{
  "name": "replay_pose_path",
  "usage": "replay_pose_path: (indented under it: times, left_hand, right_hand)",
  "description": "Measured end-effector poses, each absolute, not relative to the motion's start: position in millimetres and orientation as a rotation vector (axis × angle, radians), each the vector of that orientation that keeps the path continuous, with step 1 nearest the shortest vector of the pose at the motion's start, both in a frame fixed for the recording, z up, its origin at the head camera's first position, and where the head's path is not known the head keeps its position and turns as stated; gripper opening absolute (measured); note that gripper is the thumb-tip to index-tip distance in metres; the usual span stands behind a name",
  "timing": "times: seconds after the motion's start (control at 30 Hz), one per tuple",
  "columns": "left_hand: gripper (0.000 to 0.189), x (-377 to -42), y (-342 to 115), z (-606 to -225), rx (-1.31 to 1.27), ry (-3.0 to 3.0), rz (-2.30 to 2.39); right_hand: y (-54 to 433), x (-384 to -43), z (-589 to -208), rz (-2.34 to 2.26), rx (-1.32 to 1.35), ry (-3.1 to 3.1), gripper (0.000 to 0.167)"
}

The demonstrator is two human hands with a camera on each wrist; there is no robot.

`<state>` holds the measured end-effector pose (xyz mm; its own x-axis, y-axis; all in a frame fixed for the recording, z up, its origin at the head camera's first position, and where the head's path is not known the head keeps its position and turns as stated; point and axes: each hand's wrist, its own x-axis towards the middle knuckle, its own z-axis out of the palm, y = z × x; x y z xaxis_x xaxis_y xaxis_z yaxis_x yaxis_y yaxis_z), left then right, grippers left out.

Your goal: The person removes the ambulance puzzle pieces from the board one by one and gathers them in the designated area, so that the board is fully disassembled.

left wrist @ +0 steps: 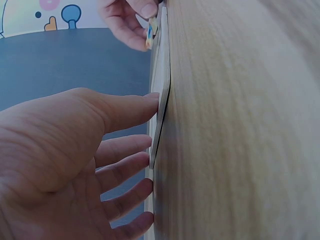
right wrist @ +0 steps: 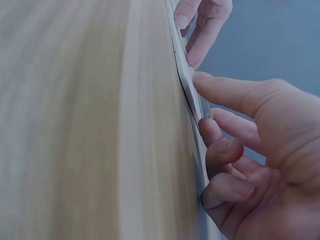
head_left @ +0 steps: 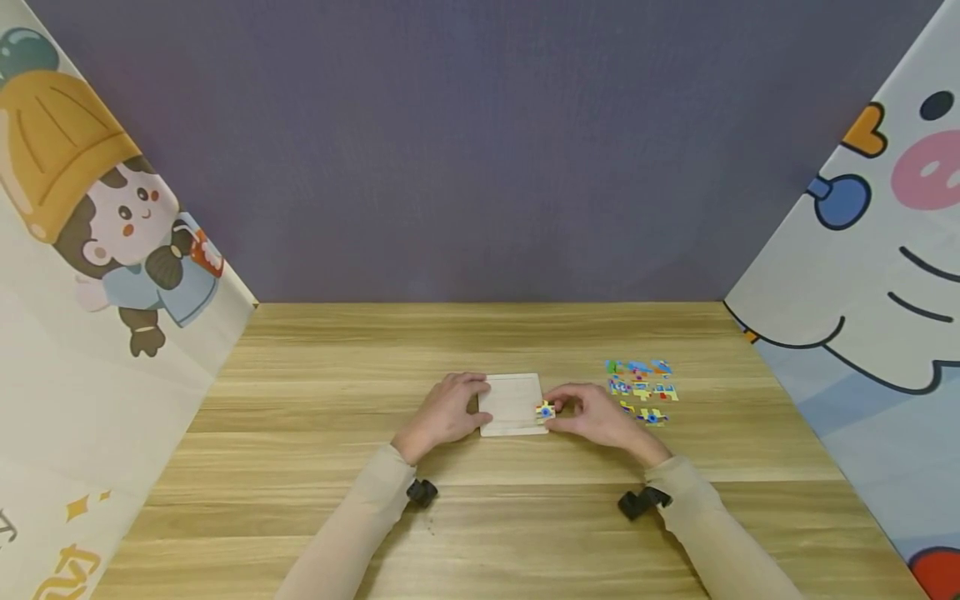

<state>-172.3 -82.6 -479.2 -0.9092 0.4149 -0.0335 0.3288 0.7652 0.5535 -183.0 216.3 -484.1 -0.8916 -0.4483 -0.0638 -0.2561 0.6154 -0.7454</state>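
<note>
A pale wooden puzzle board (head_left: 510,405) with a raised rim lies flat on the table. My left hand (head_left: 450,408) rests at its left side, thumb and index fingertip on the edge, the other fingers extended beside it in the left wrist view. My right hand (head_left: 596,414) pinches a small colourful jigsaw piece (head_left: 545,412) between thumb and fingers, over the board's right edge. From the left wrist view the jigsaw piece (left wrist: 149,34) shows edge-on and tilted. The right wrist view shows the hand's other fingers curled, with the piece mostly hidden.
Several loose jigsaw pieces (head_left: 640,388), in blue, yellow and red, lie in rough rows to the right of the board, just beyond the right hand. The wood-grain table (head_left: 337,375) meets a dark back wall (head_left: 487,167) and printed side panels.
</note>
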Motion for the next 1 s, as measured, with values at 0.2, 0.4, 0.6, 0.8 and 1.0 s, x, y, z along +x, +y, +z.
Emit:
replay_pose_path:
  times: [0.2, 0.4, 0.6, 0.8, 1.0]
  left_hand:
    - [0.053, -172, -83, -479, 0.591, 2.805, 0.837]
    - [0.053, -172, -82, -478, 0.594, 2.803, 0.837]
    - [0.053, -171, -83, -477, 0.588, 2.795, 0.852]
    - [0.053, -171, -83, -478, 0.581, 2.795, 0.85]
    - [0.054, -172, -83, -478, 0.583, 2.799, 0.843]
  right_hand:
    - [223, -184, -485, -1.183, -0.584, 2.584, 0.042]
    - [234, -183, -485, -1.181, -0.584, 2.59, 0.043]
    - [247, -180, -483, -1.162, -0.577, 2.644, 0.04]
    - [260, -179, -482, -1.16, -0.563, 2.65, 0.041]
    - [269, -179, -483, -1.14, -0.526, 2.679, 0.039]
